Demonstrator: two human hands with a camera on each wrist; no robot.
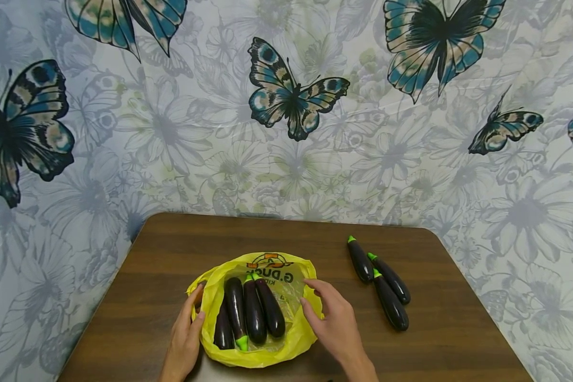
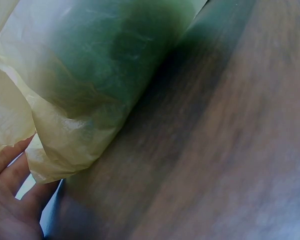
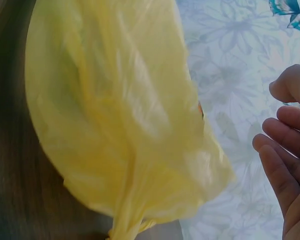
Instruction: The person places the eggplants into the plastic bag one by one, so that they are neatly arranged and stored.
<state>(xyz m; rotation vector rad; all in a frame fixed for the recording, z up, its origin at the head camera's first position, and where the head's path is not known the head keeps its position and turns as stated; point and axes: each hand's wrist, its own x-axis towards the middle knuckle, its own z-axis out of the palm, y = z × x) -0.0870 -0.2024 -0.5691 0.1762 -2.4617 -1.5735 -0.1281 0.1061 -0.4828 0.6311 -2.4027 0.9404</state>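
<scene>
A yellow plastic bag (image 1: 293,339) sits on the table with its mouth wide and its rim spread. Inside it lie several dark eggplants (image 1: 254,313), most of them side by side. At the bag's left side is my left hand (image 1: 183,337); its extended fingers touch the plastic, as the left wrist view also shows along the bag edge (image 2: 65,150). My right hand (image 1: 336,321) is beside the right rim, thumb and fingers apart and nothing held. The right wrist view shows these fingers (image 3: 285,145) relaxed, with a gap between them and the bag.
To the right of the bag, three eggplants (image 1: 392,302) with green stems lie close together on the brown wooden table (image 1: 449,329). Behind the table's far edge hangs a pale floral backdrop (image 1: 210,175) with large blue butterflies.
</scene>
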